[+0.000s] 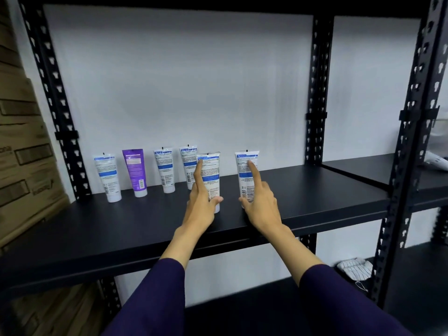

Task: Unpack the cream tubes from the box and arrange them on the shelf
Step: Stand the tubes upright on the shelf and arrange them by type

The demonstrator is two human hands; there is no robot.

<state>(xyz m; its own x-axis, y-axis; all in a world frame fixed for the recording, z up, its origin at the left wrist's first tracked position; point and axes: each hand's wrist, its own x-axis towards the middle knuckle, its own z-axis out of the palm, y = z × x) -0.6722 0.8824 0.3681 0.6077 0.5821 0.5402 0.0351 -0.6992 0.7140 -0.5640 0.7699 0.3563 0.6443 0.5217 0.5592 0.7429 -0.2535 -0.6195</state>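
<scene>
Two hands: the left hand [202, 202] and the right hand [260, 202] are each set against one upright white tube near the front edge of the shelf [315, 190].
Left hand: the forefinger is laid up the face of the left front tube [211, 173] and the thumb is pressed at its cap end; a loose pinch, the other fingers hidden behind it.
Right hand: the forefinger is stretched up the right front tube [245, 170], the thumb is tucked by the cap; a light steadying pinch.
Key relation: each tube stands directly beyond its own hand, long axis vertical, cap down; the two are apart.
Back row: three white tubes [108, 177] and a purple tube [136, 172] are stood along the back edge, toward the left corner.
Box: not seen with certainty; cartons [21, 146] are stacked left of the rack.
</scene>
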